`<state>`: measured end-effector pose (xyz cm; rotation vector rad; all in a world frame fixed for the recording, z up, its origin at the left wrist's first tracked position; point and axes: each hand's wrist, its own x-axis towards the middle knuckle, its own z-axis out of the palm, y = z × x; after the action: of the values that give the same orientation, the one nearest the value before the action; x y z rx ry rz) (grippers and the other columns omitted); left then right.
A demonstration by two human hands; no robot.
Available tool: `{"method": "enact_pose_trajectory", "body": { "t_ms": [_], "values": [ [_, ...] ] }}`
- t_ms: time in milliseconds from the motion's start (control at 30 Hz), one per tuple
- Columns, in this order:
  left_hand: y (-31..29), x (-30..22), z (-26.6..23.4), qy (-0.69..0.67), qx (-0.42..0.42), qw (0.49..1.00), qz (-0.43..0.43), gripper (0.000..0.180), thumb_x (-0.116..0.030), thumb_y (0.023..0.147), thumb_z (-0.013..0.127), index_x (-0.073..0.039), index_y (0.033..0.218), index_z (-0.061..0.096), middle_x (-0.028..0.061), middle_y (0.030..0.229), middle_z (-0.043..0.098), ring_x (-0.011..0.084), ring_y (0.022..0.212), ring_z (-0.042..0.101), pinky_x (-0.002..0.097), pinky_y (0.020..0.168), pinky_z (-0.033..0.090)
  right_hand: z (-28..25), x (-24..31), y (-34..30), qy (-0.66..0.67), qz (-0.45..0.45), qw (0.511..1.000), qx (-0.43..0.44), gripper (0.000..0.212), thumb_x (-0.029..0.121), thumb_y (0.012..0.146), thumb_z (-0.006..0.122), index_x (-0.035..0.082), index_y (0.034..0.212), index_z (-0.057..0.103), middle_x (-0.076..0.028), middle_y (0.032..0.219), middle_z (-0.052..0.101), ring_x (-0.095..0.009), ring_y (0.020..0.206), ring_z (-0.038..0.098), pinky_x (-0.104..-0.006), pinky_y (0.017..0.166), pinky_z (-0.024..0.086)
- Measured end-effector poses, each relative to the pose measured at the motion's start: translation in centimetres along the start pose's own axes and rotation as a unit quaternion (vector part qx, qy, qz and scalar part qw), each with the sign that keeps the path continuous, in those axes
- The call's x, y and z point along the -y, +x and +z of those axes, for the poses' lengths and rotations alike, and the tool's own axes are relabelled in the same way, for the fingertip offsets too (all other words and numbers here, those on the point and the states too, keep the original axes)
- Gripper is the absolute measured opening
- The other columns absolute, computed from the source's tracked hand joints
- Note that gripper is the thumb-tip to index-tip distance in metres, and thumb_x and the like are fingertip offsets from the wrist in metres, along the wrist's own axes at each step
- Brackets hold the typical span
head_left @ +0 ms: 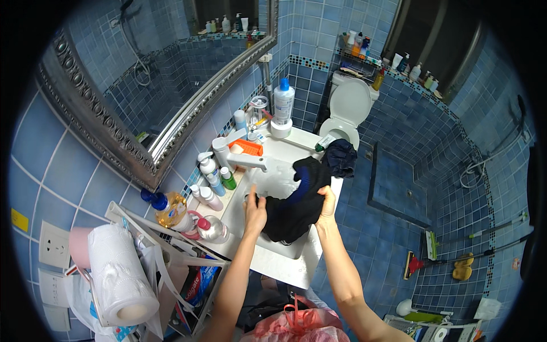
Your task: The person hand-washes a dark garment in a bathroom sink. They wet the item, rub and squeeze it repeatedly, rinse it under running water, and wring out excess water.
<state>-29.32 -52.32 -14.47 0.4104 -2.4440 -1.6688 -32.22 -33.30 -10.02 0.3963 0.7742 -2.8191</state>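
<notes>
A black garment (293, 214) with a blue strip hangs bunched over the white sink (274, 171). My right hand (326, 206) is closed round its right edge. My left hand (256, 212) holds its left end, the index finger pointing up and a bit of dark cloth showing beyond the fingers. Just past the garment, the white tap (250, 162) reaches over the basin. On the far right corner of the counter lies a bundled dark navy cloth (341, 158), with a small green-and-white tube (325, 142) beside it.
Pump bottles and a green bottle (228, 178) line the counter's left side, near an orange soap dish (246, 148). A large blue-capped bottle (283, 101) stands behind. Close on the left are a paper roll (119, 273) and a crowded rack. The toilet (348, 105) is beyond the sink.
</notes>
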Motion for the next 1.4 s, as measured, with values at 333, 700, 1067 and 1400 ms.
{"method": "enact_pose_trajectory", "body": {
  "t_ms": [333, 700, 1067, 1400],
  "values": [
    [0.4, 0.8, 4.4, 0.156, 0.264, 0.952, -0.007, 0.100, -0.062, 0.053, 0.074, -0.012, 0.134, 0.044, 0.0259, 0.140, 0.029, 0.0404, 0.131, 0.028, 0.0577, 0.106, 0.019, -5.5, -1.5, 8.6, -0.026, 0.155, 0.986, -0.062, 0.037, 0.033, 0.075, 0.060, 0.002, 0.095, 0.062, -0.013, 0.084, 0.062, -0.027, 0.074, 0.061, -0.0366, 0.071, 0.052],
    [4.5, 7.0, 6.0, 0.436, -0.137, 0.889, -0.038, 0.062, -0.026, 0.085, 0.059, -0.033, 0.139, 0.030, 0.0195, 0.148, 0.012, 0.0476, 0.134, 0.011, 0.0694, 0.100, 0.013, -5.8, -11.1, 12.3, -0.706, 0.047, 0.688, -0.159, 0.080, 0.029, 0.083, 0.059, 0.027, 0.145, 0.008, -0.044, 0.133, 0.022, -0.054, 0.121, 0.034, -0.0484, 0.104, 0.030],
    [8.2, 7.3, 6.1, 0.296, 0.122, 0.890, -0.325, 0.058, -0.042, 0.086, 0.048, -0.039, 0.140, 0.025, 0.0210, 0.138, 0.030, 0.0435, 0.125, 0.029, 0.0573, 0.097, 0.032, -8.2, -13.3, 18.0, -0.853, 0.108, 0.500, -0.106, 0.065, 0.050, 0.081, 0.058, 0.015, 0.132, 0.040, -0.032, 0.118, 0.040, -0.044, 0.106, 0.052, -0.0443, 0.091, 0.044],
    [4.4, 7.9, 8.7, 0.291, -0.010, 0.923, -0.251, 0.076, -0.060, 0.083, 0.046, -0.030, 0.145, 0.013, 0.0274, 0.145, 0.018, 0.0499, 0.129, 0.021, 0.0618, 0.102, 0.017, -8.4, -15.7, 20.9, -0.842, 0.019, 0.525, -0.124, 0.042, 0.025, 0.082, 0.059, 0.008, 0.119, 0.049, -0.038, 0.114, 0.042, -0.045, 0.102, 0.054, -0.0460, 0.088, 0.045]
  ]
}}
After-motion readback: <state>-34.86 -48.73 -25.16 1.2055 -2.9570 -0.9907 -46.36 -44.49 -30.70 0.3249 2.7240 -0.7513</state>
